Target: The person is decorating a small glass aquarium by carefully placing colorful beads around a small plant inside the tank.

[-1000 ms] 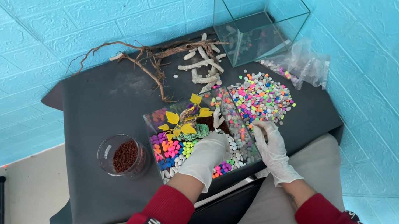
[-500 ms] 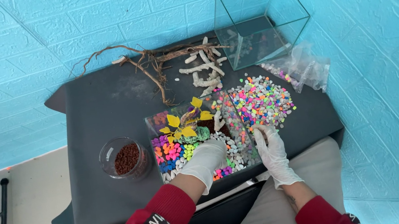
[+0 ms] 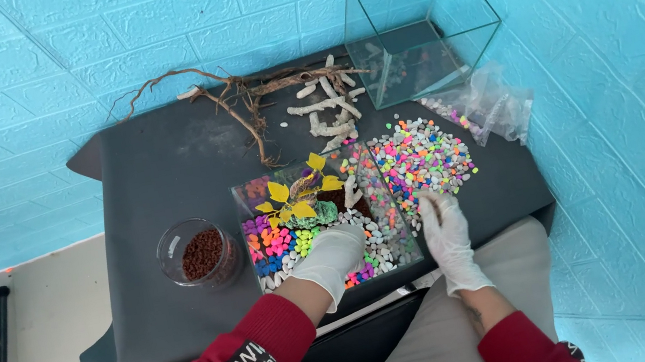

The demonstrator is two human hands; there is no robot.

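My left hand (image 3: 334, 255), in a white glove, is inside a low glass tank (image 3: 242, 197) and rests with curled fingers on the coloured and white pebbles at its near side. A yellow-leaved plant (image 3: 296, 196) stands in the tank just beyond that hand. My right hand (image 3: 448, 236), also gloved, lies on the black table right of the tank. Its bunched fingertips touch the near edge of a loose pile of coloured pebbles (image 3: 422, 156). Whether they pinch any pebbles is hidden.
An empty glass cube (image 3: 420, 24) stands at the back right, with a clear plastic bag (image 3: 494, 103) beside it. Driftwood branches (image 3: 236, 103) and white coral pieces (image 3: 327, 108) lie at the back. A glass jar of brown granules (image 3: 199, 255) sits left of the tank.
Both hands have stayed almost in place. My right fingertips have crept slightly toward the pebble pile.
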